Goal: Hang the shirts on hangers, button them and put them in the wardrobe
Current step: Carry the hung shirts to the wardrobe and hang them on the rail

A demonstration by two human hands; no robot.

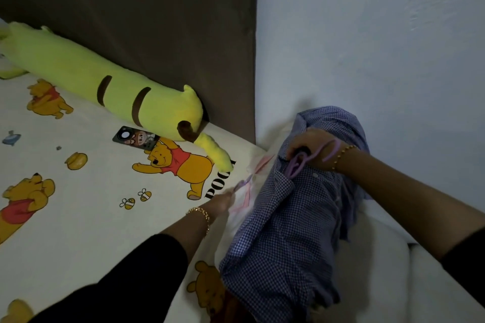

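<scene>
R hand grips purple hanger at collar of checked shirt, shirt lying lengthwise toward the person at bed's right edge; L hand, blurred, grip unclear, is just left of the shirt by a 2nd hanger.

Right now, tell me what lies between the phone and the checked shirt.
Head view: the plush toy's yellow tail, bear-printed sheet and a white cloth lie between phone and checked shirt.
</scene>
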